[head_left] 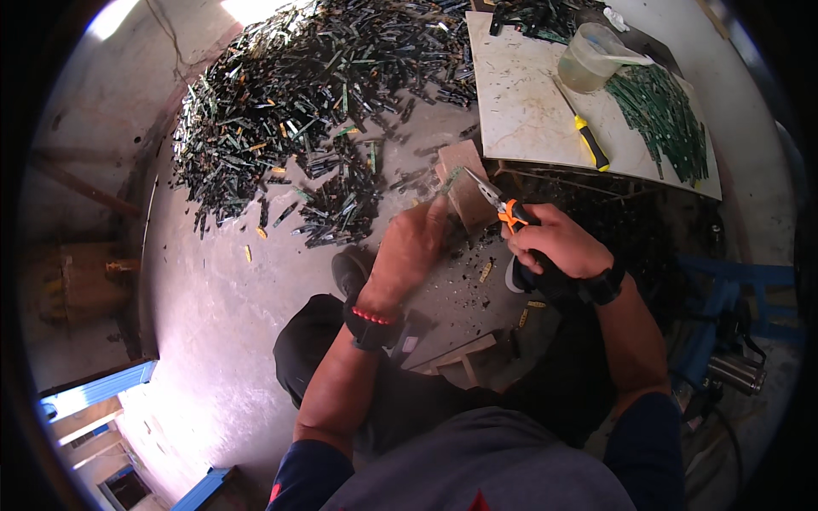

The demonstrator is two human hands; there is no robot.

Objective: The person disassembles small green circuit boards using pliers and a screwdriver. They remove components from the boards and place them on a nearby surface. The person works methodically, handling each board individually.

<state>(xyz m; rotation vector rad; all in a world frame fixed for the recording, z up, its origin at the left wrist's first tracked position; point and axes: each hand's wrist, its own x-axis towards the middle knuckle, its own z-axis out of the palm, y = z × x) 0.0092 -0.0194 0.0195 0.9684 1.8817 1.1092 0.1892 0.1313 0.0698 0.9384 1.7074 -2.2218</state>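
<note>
My left hand (412, 245) is closed, its fingertips gripping one end of a narrow green circuit board strip (453, 177) over a brown wooden board (467, 198). In my right hand (564, 244) is a pair of long-nose pliers (515, 210) with orange and black handles. The plier tips reach the strip's upper end. Whether the jaws are clamped on it is too small to tell. My left fingers are slightly blurred.
A large heap of dark and green strips (298, 94) covers the floor ahead. On a pale board (520, 102) at right lie a yellow-black screwdriver (588, 140), a translucent pitcher (586, 64) and stacked green strips (660, 115). Blue metal framework (733, 281) stands far right.
</note>
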